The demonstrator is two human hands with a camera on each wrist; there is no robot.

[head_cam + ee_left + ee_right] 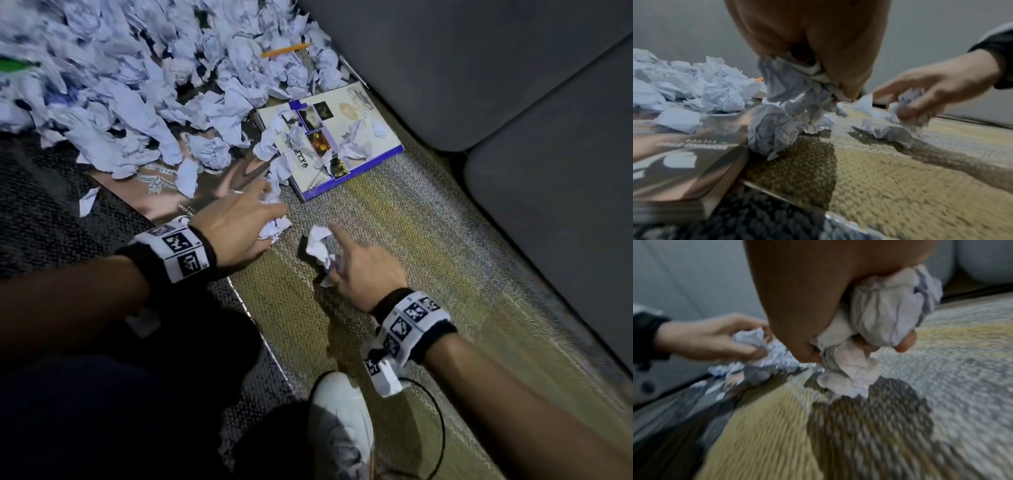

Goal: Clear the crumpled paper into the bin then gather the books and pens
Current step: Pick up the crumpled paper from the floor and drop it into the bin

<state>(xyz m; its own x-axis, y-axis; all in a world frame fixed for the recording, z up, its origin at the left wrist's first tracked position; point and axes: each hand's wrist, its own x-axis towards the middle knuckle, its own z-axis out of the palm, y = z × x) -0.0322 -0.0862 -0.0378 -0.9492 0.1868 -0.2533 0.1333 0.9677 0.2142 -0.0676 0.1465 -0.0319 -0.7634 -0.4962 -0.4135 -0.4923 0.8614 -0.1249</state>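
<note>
So I'm crouched on the rug (394, 219) next to the grey couch (479, 68), both hands down low and busy. My left hand (236, 229) has its fingers curled round a wad of crumpled paper (274, 226), right at the corner of the glossy magazine (164, 202); from the left wrist view that wad bunches out under my palm with one more ball sitting loose on the rug just below it. My right hand (359, 270) is clenched on another paper clump (320, 248), gripped with thumb and lower fingers while the index finger sticks out straight, and the paper hangs down to touch the rug. The two hands are close, both clumps near each other on the bare patch of rug. Beyond my left hand is the big pile of crumpled sheets (120, 85) covering most of the magazine, a blue-edged book (370, 154) with a few scraps on it lying by the couch, and an orange pen (284, 50) poking out of the far paper. My white shoe (339, 418) is at the bottom.
</note>
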